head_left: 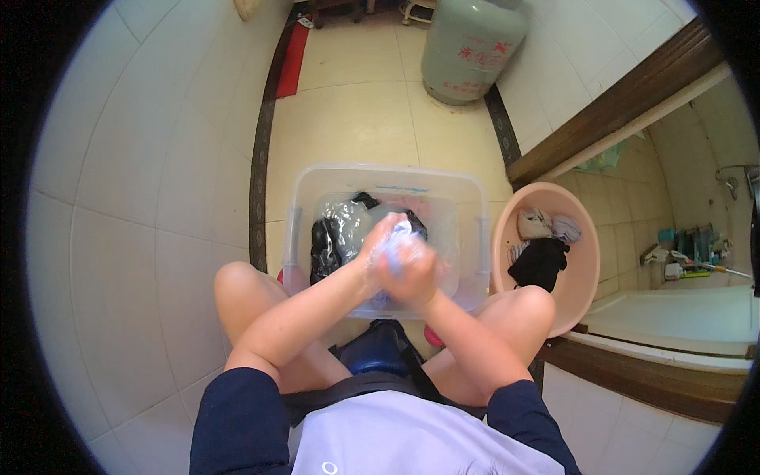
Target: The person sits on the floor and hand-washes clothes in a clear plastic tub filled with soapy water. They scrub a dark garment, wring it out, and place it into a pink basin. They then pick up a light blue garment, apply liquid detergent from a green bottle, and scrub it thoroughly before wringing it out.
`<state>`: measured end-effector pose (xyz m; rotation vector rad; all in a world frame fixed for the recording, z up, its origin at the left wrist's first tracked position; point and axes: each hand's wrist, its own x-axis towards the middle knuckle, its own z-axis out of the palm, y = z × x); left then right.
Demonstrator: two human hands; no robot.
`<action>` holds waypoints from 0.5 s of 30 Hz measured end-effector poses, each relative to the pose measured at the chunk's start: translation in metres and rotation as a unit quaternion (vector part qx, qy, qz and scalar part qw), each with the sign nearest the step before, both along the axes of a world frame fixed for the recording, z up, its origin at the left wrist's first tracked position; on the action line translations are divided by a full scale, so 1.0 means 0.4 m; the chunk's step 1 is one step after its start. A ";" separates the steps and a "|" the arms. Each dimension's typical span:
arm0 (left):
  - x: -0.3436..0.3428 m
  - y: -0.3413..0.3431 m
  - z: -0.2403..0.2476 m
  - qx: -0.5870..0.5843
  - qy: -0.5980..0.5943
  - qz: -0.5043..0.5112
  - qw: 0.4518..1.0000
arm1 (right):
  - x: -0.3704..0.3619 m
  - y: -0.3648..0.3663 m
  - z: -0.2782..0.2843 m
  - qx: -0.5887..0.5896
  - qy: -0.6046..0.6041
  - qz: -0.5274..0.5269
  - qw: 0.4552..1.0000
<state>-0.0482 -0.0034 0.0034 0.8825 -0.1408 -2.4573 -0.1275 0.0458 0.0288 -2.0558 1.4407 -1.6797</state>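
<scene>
Over a clear plastic tub (pixel 301 269), both my hands are pressed together and smeared by motion. Between them is a wet whitish-blue cloth (pixel 402 228), its exact kind too blurred to make out. My left hand (pixel 382 241) grips it from the left. Against it from the right, my right hand (pixel 413 273) is closed on the same cloth. Dark wet clothes (pixel 324 249) lie in water in the tub, below and to the left of my hands.
A pink basin (pixel 584 293) with black, white and striped clothes stands right of the tub, by a wooden door frame (pixel 625 103). A grey-green gas cylinder (pixel 473 59) stands at the far right. A tiled wall (pixel 119 237) rises on the left. Under me is a blue stool (pixel 380 352).
</scene>
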 end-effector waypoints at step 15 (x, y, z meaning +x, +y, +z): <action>0.082 0.011 0.133 -0.215 -0.225 -0.256 0.915 | -0.109 -0.083 -0.084 0.371 -0.431 -0.021 0.822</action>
